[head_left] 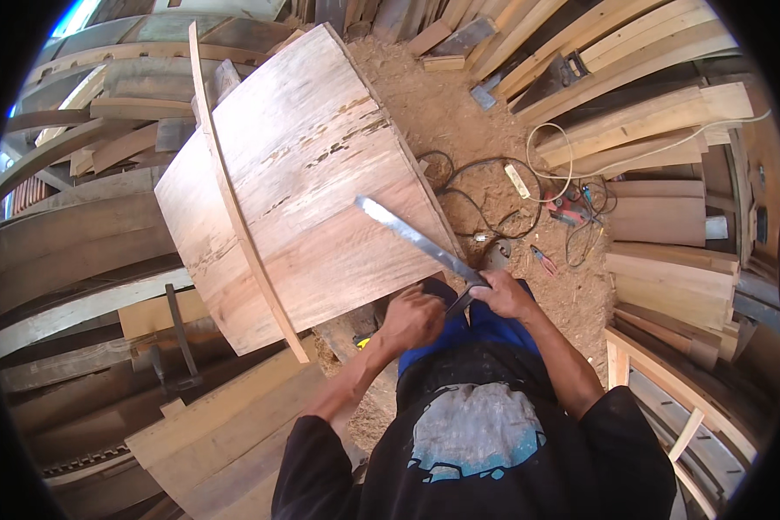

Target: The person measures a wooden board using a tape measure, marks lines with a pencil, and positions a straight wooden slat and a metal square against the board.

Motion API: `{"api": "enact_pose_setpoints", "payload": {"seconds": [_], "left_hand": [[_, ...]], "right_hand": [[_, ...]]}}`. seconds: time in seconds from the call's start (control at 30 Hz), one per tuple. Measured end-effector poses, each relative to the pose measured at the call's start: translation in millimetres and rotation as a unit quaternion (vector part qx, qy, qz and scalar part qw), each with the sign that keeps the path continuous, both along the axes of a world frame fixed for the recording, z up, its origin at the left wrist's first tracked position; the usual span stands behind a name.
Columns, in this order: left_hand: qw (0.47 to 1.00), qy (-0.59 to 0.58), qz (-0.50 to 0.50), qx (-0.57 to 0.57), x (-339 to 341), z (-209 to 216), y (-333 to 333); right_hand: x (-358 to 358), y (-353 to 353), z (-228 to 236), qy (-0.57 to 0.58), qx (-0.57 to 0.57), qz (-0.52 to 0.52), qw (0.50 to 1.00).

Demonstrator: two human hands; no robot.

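A large curved wooden panel (312, 182) made of joined planks stands in front of me, with a thin bent wooden strip (234, 208) lying across its left part. A long flat metal blade (412, 236) rests slanted on the panel's lower right area. My right hand (501, 293) grips the blade's near end. My left hand (413, 316) is closed right beside it, at the panel's lower edge, on what looks like the same tool's handle; the grip itself is partly hidden.
Curved planks and beams (87, 225) are stacked at left; straight boards (659, 130) are piled at right. Tangled cables (485, 199), a power strip (517, 180), a red tool (566, 211) and pliers (543, 259) lie on the sawdust floor (442, 113). A hammer (179, 334) rests lower left.
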State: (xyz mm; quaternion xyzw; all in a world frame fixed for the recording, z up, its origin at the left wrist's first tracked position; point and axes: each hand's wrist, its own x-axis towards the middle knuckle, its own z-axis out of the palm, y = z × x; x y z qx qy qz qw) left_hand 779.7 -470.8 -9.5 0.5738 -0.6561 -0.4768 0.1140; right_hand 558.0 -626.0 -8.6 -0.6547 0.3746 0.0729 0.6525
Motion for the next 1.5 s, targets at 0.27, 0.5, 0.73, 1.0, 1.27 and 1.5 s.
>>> {"api": "enact_pose_setpoints", "payload": {"seconds": [0.27, 0.5, 0.73, 1.0, 1.27, 1.5], "left_hand": [[0.980, -0.112, 0.104, -0.128, 7, 23, -27], [0.979, -0.092, 0.054, -0.174, 44, -19, -44], [0.975, -0.098, 0.085, -0.178, 44, -14, -42], [0.974, -0.120, 0.094, -0.168, 42, -16, -43], [0.971, -0.130, 0.094, -0.175, 40, -13, -43], [0.969, -0.146, 0.089, -0.181, 40, -10, -44]], "right_hand": [[67, 30, 19, 0.077, 0.107, -0.128, 0.983], [70, 36, -2, 0.025, 0.182, -0.252, 0.950], [55, 43, -37, -0.054, 0.216, -0.297, 0.929], [50, 36, -30, -0.031, 0.219, -0.291, 0.931], [36, -12, 6, 0.057, -0.219, -0.186, 0.956], [99, -62, 54, -0.099, -0.336, -0.171, 0.921]]}}
